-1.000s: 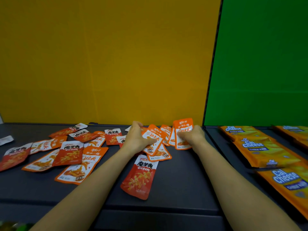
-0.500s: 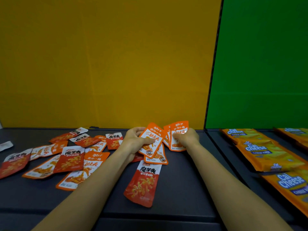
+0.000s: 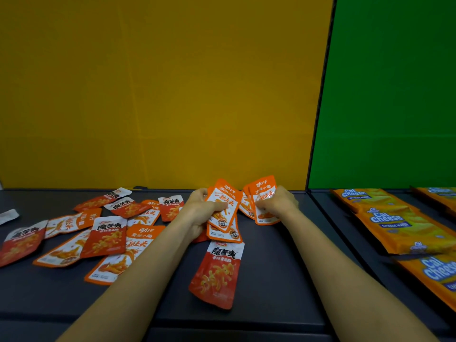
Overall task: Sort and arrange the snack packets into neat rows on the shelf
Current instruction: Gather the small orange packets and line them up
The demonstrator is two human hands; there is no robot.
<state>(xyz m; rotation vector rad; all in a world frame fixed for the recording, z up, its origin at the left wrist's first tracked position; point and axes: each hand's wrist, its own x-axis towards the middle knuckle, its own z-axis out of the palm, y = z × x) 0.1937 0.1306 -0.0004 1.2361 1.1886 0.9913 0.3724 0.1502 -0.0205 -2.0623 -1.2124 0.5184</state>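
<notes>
My left hand (image 3: 201,213) grips an orange-and-white snack packet (image 3: 223,204), thumb across its front, tilted up off the dark shelf (image 3: 271,267). My right hand (image 3: 278,202) pinches a small fan of matching orange packets (image 3: 262,193) against the yellow back wall. One more orange packet (image 3: 225,234) lies under the left hand's packet. A red packet (image 3: 218,272) lies flat in front of both hands. Several red and orange packets (image 3: 108,235) lie scattered over the shelf's left half.
Yellow Cal Cheese wafer packs (image 3: 399,223) lie in rows on the right section of shelf, behind a black divider (image 3: 318,134) where the green wall starts. A white packet (image 3: 8,215) sits at the far left edge. The shelf's front lip (image 3: 222,329) runs below my forearms.
Both hands have lifted their orange packets and drawn them closer together. The left hand's packet has tipped more upright; the view has shifted slightly.
</notes>
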